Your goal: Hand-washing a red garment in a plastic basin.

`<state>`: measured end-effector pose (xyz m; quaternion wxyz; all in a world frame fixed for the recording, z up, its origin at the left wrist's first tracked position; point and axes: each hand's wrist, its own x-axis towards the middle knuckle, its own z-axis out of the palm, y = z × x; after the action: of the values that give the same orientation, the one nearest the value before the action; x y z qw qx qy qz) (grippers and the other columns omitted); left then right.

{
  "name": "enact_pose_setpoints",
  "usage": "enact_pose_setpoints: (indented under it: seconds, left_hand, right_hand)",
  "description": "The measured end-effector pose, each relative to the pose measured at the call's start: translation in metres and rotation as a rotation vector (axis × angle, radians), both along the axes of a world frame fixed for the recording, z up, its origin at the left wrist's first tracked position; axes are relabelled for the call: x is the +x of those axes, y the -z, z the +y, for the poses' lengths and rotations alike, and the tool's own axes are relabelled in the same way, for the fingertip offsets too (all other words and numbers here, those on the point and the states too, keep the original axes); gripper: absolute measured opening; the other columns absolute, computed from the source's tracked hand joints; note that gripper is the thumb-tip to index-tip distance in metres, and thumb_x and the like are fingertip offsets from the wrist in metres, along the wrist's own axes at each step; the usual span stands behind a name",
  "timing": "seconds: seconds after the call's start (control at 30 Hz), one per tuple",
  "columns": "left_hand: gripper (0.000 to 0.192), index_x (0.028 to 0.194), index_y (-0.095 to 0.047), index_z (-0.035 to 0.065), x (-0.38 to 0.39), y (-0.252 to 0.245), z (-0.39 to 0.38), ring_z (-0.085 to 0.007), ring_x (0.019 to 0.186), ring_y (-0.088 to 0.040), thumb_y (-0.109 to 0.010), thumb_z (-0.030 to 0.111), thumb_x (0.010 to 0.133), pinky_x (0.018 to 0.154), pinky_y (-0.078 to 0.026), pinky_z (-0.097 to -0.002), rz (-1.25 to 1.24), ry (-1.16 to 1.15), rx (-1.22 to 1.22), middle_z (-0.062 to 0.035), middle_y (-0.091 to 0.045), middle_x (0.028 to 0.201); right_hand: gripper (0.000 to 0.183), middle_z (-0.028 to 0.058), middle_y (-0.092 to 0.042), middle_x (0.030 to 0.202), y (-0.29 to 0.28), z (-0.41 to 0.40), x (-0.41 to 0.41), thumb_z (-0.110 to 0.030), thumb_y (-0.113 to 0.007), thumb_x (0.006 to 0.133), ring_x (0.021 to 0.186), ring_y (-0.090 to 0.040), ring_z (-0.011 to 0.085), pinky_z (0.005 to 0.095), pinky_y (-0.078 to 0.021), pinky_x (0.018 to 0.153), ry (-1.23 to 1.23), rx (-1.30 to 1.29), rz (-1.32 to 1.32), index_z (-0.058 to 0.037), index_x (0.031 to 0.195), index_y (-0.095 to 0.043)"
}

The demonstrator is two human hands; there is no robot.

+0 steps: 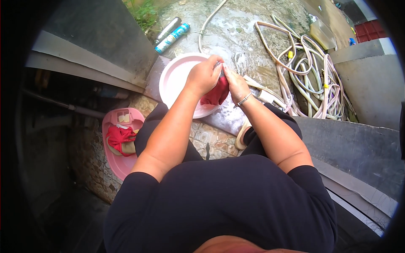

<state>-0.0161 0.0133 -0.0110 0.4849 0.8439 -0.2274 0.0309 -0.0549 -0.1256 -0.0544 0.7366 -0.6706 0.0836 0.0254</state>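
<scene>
A wet red cloth [216,93] with a grey part at its top hangs between my hands over a pale pink, round plastic basin [165,79]. My left hand [205,75] is curled around the cloth's upper end. From the other side my right hand [235,83], with a bracelet at the wrist, presses its fingers and palm against the same cloth. Whitish, sudsy water [181,74] shows in the basin. The fingertips and the part of the cloth between the hands are partly hidden.
At my left, a pink plastic tub [111,161] holds red and beige garments [121,139]. Two spray cans [172,38] lie beyond the basin. A coiled hose [311,76] is heaped at the right. Grey walls [104,34] flank the doorway; suds [229,117] wet the sill.
</scene>
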Motion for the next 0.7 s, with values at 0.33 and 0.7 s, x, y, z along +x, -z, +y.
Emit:
enact_pose_setpoints:
  seconds: [0.33,0.7]
  left_hand:
    - [0.033,0.065,-0.054,0.0096,-0.034,-0.002,-0.022,-0.0335,0.054,-0.057,-0.063,0.039,0.078,0.050,-0.045,-0.0415,-0.175,0.037,0.126,-0.0142,-0.055,0.058]
    - [0.031,0.105,-0.064,0.0242,-0.040,0.010,-0.026,-0.0293,0.051,-0.057,-0.056,0.016,0.077,0.049,-0.045,-0.0404,-0.395,0.061,0.007,-0.0124,-0.057,0.057]
  right_hand:
    - [0.036,0.0082,-0.060,0.080,0.005,0.012,-0.009,-0.039,-0.046,0.093,0.066,-0.059,0.0159,0.0283,-0.0490,0.061,0.066,0.438,0.320,-0.0053,0.091,-0.058]
    - [0.037,0.0078,-0.058,0.091,0.008,0.003,0.005,-0.037,-0.047,0.094,0.077,-0.056,0.0169,0.0298,-0.0466,0.071,-0.004,0.101,0.238,-0.0031,0.106,-0.056]
